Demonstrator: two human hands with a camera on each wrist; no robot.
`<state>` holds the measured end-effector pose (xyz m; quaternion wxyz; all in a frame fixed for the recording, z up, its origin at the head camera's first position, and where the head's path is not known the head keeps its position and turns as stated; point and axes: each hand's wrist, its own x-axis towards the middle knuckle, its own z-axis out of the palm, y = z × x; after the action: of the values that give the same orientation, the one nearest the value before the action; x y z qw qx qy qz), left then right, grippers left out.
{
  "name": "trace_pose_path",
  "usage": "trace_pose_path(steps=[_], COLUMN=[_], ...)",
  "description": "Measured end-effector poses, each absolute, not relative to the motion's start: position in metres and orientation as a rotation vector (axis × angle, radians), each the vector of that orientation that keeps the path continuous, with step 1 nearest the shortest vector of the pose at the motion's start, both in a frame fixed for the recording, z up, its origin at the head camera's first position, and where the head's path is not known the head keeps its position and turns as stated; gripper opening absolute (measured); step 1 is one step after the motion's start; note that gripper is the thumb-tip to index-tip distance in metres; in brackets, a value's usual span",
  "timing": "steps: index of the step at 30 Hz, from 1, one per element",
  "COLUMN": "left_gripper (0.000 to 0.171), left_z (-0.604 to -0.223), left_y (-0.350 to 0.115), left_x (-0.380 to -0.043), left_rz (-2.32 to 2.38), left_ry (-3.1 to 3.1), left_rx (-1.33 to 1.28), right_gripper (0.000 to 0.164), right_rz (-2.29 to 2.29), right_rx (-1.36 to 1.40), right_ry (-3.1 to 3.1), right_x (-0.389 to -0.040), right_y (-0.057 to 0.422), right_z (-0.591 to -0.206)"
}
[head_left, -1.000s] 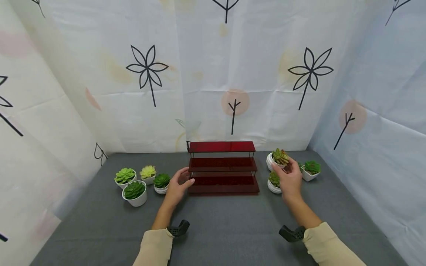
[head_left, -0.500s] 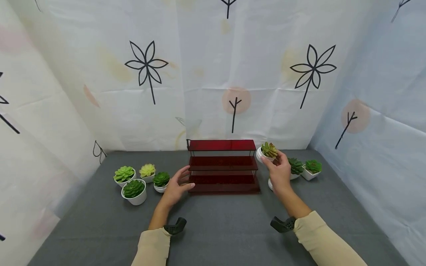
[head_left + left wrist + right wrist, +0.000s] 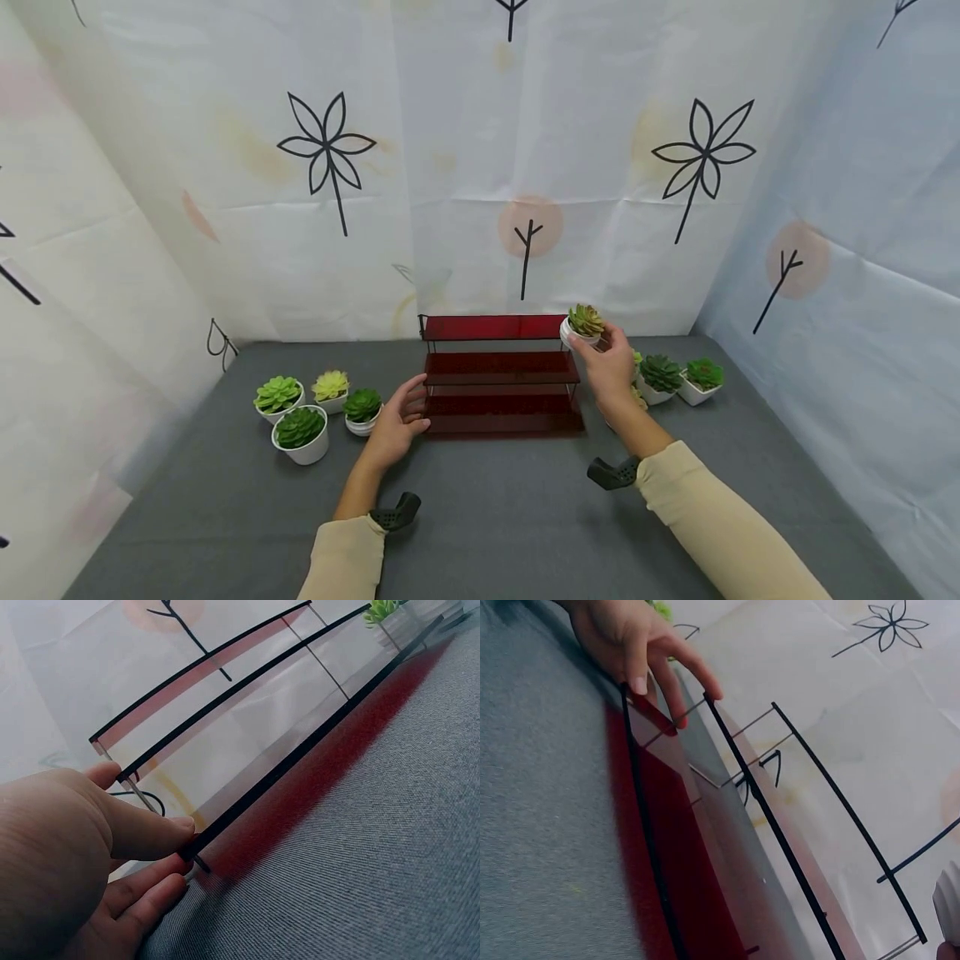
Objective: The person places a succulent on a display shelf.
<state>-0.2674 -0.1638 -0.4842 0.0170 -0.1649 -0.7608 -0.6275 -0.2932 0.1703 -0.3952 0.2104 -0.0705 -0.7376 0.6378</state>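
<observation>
A dark red, see-through three-tier display shelf (image 3: 498,367) stands at the middle back of the table. My left hand (image 3: 390,433) holds its left end; in the left wrist view the thumb (image 3: 169,832) lies at the lowest tier's corner with fingers under it. My right hand (image 3: 611,371) grips a potted succulent (image 3: 585,322), green with reddish tips in a round white pot, raised at the right end of the top tier. The pot overlaps that end in the head view. In the right wrist view only part of the white pot (image 3: 949,896) shows at the edge.
Several potted succulents stand left of the shelf, among them a larger dark green one (image 3: 300,427) and a yellow-green one (image 3: 331,386). On the right are a dark green plant (image 3: 660,375) and one in a square pot (image 3: 702,377); others there are partly hidden by my right hand.
My right hand has lifted the potted succulent from the right-hand group and carried it left and up to the shelf's top tier. The left hand has stayed at the shelf's left end.
</observation>
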Motion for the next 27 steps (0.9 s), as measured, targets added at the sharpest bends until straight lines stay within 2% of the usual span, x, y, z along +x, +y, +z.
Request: trace_pose_path(steps=[17, 27], left_gripper=[0.075, 0.075], left_z=[-0.492, -0.49], left_y=[-0.16, -0.161], left_x=[-0.27, -0.268], left_rz=[-1.881, -1.837], left_ry=[-2.321, -2.337], left_rx=[-0.483, -0.438], right_gripper=[0.059, 0.063], right_rz=[1.507, 1.334], right_rx=[-0.243, -0.229], right_ry=[-2.189, -2.288], right_x=[-0.322, -0.331], right_y=[0.156, 0.147], right_z=[-0.398, -0.399])
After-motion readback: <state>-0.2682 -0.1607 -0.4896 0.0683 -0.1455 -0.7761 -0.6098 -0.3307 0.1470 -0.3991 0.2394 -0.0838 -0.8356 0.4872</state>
